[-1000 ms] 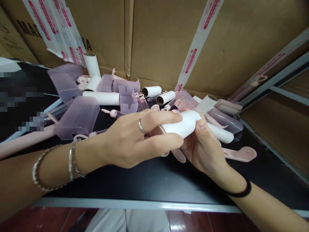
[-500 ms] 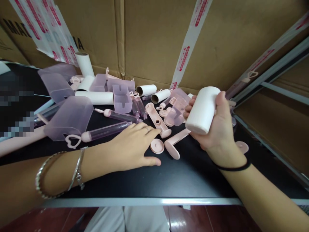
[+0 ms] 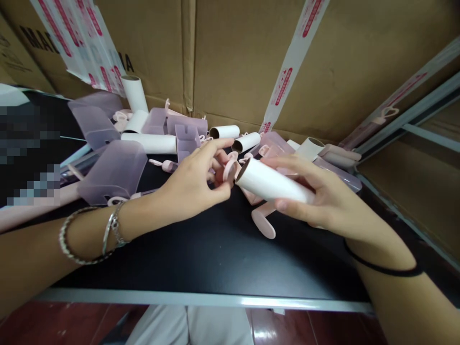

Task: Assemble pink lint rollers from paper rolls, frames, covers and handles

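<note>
Two hands are working around frame centre, each carrying one part. Left hand (image 3: 190, 184), coming in from the left edge, is grasping a pink cap (image 3: 229, 171) in its curled fingers; the index is stretching out above it, and the thumb's exact contact is unclear. Right hand (image 3: 323, 199), coming in from lower right, is clasping a white tube (image 3: 271, 181), fingers lying over the upper side, thumb along the lower side; the tube's rear end is hiding in this grip.

Key relation (judged): cap against tube mouth. The tube is lying to the right of the left hand, its long axis sloping from the mouth near frame centre down to the right. The mouth is pointing left, at the cap. The cap is standing nearly on edge, just beside the rim; whether they are touching cannot be told. The left hand is sitting nearer the mouth, the right hand nearer the rear end.

Farther out: a pink bracket (image 3: 264, 225) is lying below the tube. Purple trays (image 3: 111, 167) are resting left of centre, and a spare tube (image 3: 134, 94) is standing at upper left, before a carton (image 3: 230, 62) filling the top.
</note>
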The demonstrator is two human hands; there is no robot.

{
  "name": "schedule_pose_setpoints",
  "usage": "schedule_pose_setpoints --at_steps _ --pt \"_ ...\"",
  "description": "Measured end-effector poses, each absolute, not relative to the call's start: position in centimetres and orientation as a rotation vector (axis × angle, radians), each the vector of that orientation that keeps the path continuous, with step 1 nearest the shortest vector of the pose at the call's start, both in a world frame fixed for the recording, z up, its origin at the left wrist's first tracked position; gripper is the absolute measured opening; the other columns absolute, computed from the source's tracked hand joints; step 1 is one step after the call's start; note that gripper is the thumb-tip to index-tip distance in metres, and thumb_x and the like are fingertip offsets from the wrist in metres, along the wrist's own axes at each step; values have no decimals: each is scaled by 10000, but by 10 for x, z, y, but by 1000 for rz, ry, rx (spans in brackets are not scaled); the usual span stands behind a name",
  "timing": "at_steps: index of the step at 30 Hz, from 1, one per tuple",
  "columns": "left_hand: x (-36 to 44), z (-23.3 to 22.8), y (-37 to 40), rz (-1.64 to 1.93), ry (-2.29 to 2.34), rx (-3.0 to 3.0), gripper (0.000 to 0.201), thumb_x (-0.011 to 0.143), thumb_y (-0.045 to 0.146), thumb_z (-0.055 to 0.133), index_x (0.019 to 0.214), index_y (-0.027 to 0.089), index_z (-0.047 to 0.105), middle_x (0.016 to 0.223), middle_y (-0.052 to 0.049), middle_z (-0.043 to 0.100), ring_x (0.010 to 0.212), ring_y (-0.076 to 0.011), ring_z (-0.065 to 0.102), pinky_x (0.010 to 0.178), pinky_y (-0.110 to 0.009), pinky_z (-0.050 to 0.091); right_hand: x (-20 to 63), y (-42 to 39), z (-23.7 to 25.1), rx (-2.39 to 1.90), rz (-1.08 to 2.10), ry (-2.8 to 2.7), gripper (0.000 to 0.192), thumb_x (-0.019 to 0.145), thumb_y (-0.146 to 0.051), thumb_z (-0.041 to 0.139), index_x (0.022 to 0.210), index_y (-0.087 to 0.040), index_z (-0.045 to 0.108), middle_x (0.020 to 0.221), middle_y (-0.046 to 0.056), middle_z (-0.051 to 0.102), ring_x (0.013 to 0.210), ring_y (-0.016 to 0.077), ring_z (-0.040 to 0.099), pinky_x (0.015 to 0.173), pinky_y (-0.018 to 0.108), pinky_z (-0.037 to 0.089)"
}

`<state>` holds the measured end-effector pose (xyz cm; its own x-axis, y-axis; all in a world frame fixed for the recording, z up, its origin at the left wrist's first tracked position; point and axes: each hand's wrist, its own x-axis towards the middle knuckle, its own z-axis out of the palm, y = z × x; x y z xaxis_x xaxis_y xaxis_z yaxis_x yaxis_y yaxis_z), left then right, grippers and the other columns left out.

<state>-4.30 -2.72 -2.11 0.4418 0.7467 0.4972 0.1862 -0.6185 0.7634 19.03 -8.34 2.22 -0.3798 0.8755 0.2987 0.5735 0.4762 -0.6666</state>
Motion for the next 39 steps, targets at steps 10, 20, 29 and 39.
schedule_pose_setpoints --at_steps 10,20,29,39 --pt "-48 -28 -22 1031 922 2389 474 821 84 477 1294 114 482 1096 -97 605 959 -171 606 861 -323 517 184 -83 16 -1249 -16 -2241 354 803 -334 711 1121 -204 626 1099 66 711 962 249 683 841 367 533" --pt "-42 -32 -20 390 856 3087 237 951 354 527 1078 226 682 1191 -92 686 1268 -343 505 1020 -500 388 183 -82 18 -1200 318 -1797 394 632 -295 860 976 -277 668 1012 48 678 973 271 627 790 399 552" --pt "-48 -24 -22 885 964 2613 359 813 208 669 1142 146 539 1033 -57 687 904 -189 685 791 -285 524 193 -78 13 -1234 263 -1883 392 755 -435 758 1057 -261 580 1089 59 675 967 243 631 767 384 539" --pt "-52 -26 -19 1476 459 1996 566 735 359 813 1232 224 581 1152 -33 684 1090 -189 650 979 -323 547 174 -83 4 -967 595 -1540 349 769 -369 765 1060 -314 580 1163 41 635 1117 250 612 831 383 582"
